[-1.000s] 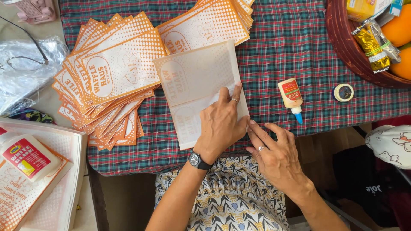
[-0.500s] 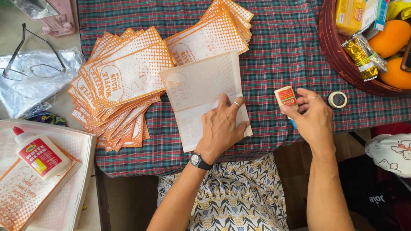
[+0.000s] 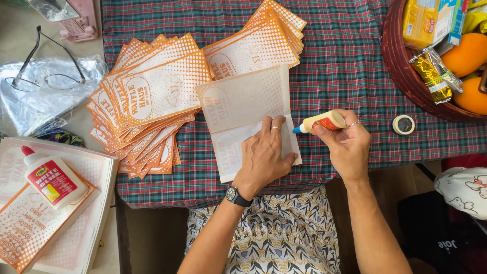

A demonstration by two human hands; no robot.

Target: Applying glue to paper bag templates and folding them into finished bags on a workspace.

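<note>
Glue bottle (image 3: 320, 122) now lifted in our right hand (image 3: 345, 144), nozzle at paper sheet (image 3: 243, 109) edge; left hand (image 3: 264, 155) flat, pinning it.

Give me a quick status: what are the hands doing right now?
Left hand flat on the folded paper sheet. Right hand holds small glue bottle, blue tip at sheet's edge. Tape roll nearby, nothing blocking.

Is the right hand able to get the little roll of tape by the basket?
Probably yes. The tape roll lies in the open on the plaid cloth, just beside the right hand, nothing between. But that hand holds a small glue bottle.
</note>
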